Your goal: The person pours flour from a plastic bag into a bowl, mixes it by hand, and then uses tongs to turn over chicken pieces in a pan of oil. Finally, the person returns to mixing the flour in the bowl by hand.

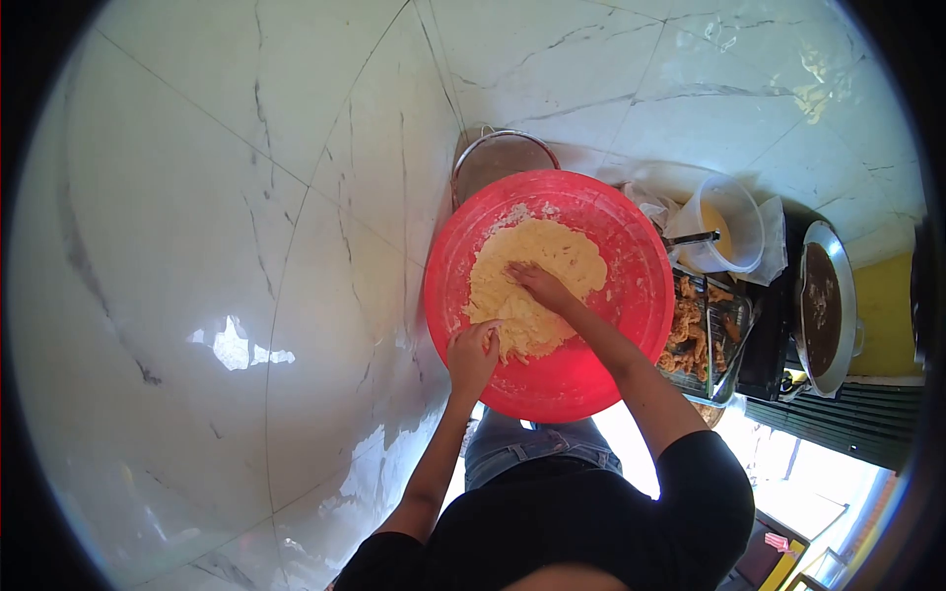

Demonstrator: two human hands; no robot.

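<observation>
Shirt (532,502): black
Flour (552,246): probably soft, crumbly; scoop underneath
Basin (537,392): likely light; hold opposite edges
Left hand (473,353): curled, contents unclear
Right hand (538,284): spread on flour

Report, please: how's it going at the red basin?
Right hand on the floury mix; left hand curled at its edge. Mix spread in red basin. Nothing visible in the way.

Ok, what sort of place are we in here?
Likely a small frying kitchen or food stall: a wide metal pan of dark liquid, perhaps oil; browned, fried-looking pieces; and a red basin of pale, flour-like powder.
</observation>
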